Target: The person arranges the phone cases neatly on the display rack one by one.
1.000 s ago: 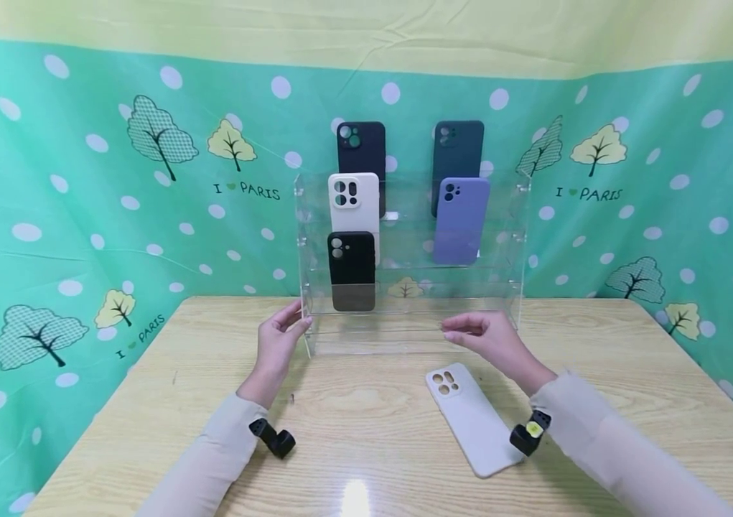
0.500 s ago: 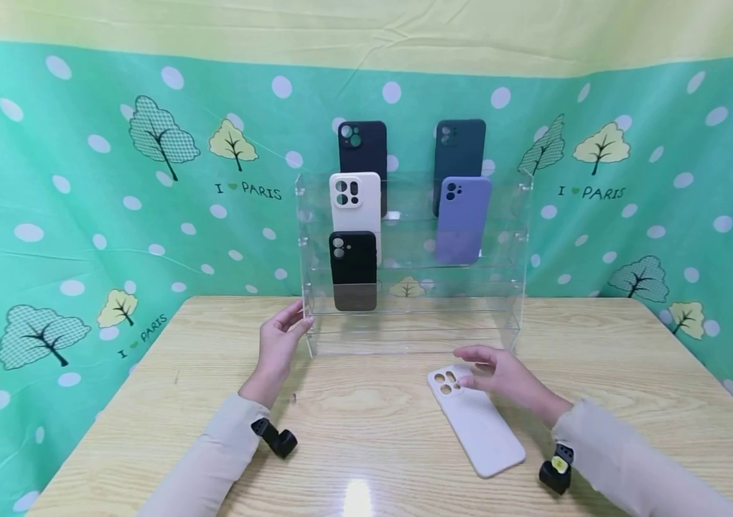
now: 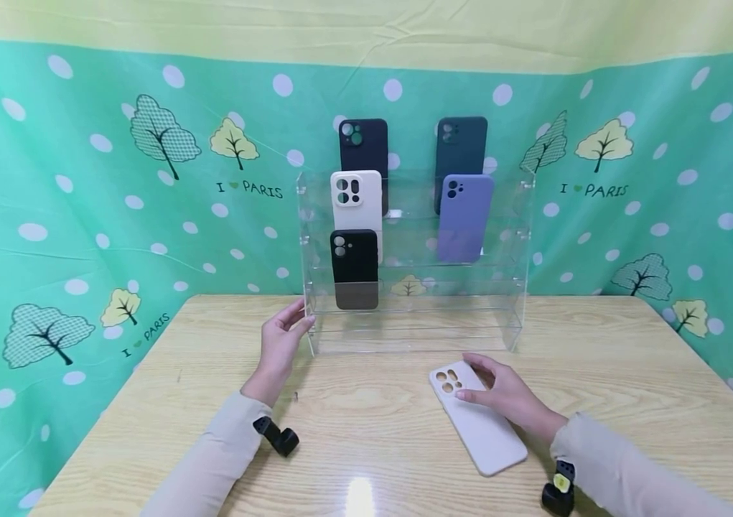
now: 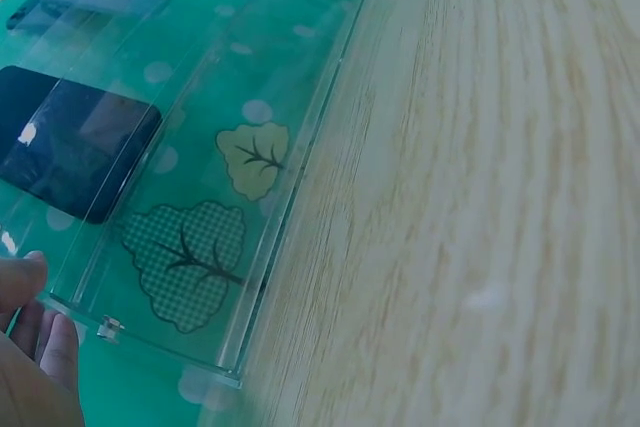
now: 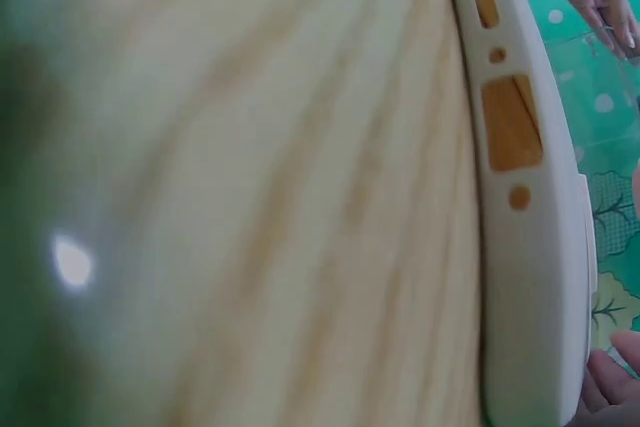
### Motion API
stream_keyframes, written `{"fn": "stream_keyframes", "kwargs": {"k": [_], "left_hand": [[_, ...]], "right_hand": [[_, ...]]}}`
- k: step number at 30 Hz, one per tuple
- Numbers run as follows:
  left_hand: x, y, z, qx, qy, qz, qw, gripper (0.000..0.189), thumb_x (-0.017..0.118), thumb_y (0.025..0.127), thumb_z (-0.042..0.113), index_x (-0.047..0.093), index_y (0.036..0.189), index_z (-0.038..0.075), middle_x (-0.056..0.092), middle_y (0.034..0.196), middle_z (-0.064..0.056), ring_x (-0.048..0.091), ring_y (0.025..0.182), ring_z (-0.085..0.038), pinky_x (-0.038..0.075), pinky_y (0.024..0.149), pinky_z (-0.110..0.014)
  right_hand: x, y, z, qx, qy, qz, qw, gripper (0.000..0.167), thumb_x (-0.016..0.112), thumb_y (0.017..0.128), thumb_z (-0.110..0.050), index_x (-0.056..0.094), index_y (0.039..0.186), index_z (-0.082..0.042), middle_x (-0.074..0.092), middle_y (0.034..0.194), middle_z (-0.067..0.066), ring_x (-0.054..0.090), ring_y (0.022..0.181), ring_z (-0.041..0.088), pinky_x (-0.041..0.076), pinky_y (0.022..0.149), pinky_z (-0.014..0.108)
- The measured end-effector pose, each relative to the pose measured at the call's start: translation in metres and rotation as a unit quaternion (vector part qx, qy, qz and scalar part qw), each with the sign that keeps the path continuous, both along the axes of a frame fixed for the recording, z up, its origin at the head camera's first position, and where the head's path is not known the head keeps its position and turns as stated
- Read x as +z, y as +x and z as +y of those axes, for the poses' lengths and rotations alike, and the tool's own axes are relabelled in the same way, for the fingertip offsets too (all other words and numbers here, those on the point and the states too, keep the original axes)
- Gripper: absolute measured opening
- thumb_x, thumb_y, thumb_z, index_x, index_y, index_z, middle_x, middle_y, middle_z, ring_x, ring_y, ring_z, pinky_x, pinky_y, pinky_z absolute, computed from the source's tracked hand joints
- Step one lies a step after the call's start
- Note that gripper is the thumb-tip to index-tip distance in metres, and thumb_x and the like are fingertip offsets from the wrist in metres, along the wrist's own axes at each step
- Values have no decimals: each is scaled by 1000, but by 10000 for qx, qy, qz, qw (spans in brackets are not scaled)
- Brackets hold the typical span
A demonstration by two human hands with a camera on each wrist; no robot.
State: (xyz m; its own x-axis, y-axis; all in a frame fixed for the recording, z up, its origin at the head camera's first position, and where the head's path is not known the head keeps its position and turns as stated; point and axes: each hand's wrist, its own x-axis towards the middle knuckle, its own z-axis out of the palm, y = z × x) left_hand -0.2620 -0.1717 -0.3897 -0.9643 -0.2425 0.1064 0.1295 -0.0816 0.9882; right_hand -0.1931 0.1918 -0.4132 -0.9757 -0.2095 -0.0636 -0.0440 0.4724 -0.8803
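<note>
My left hand (image 3: 278, 348) grips the left side panel of a clear acrylic display stand (image 3: 414, 316), thumb in front and fingers behind. The left wrist view shows that thumb and fingertips at the panel's edge. My right hand (image 3: 510, 395) is over a white phone case (image 3: 485, 431) lying flat on the table, camera cutouts at its far end. The thumb lies over the case near the cutouts, and the index finger reaches past its far right edge. In the right wrist view the case's bottom edge (image 5: 530, 277) shows port openings, with fingertips (image 5: 610, 382) beside it.
On the stand, the left column holds a dark case (image 3: 362, 143), a white case (image 3: 356, 205) and a black case (image 3: 355, 262). At right are a dark green case (image 3: 461, 143) and a purple case (image 3: 465, 219). A patterned green cloth (image 3: 82, 215) hangs behind the wooden table (image 3: 366, 431).
My right hand has come from the stand's lower right part down toward me, onto the white phone case on the table. My left hand keeps its grip on the stand.
</note>
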Motion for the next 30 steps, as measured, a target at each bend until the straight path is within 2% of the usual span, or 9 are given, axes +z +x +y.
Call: {"fn": "stream_keyframes", "kwargs": {"k": [11,20,30], "left_hand": [[1,0,1,-13,62,-49,10000,43,63,85,-5,56,127,0,57,126,-21,60,99,-8,51,87,-17],[0,-1,1,49,12,-3,10000,43,64,84,-5,56,126,-2,58,124,-21,60,93,-2,52,84,-16],[-1,-1,1,49,-13,32,10000,43,65,84,-5,56,126,-2,59,124,-21,60,93,-3,52,83,-16]], "right_hand": [[-4,2,2,146,739,121,9971,90,81,71,-29,34,143,0,34,147,22,29,135,39,27,110,50],[-9,3,2,274,893,434,9947,88,81,72,-27,35,142,2,35,146,22,30,134,40,28,110,51],[-7,8,-5,267,928,892,9913,94,82,69,-23,31,143,4,31,147,25,31,133,43,27,109,51]]}}
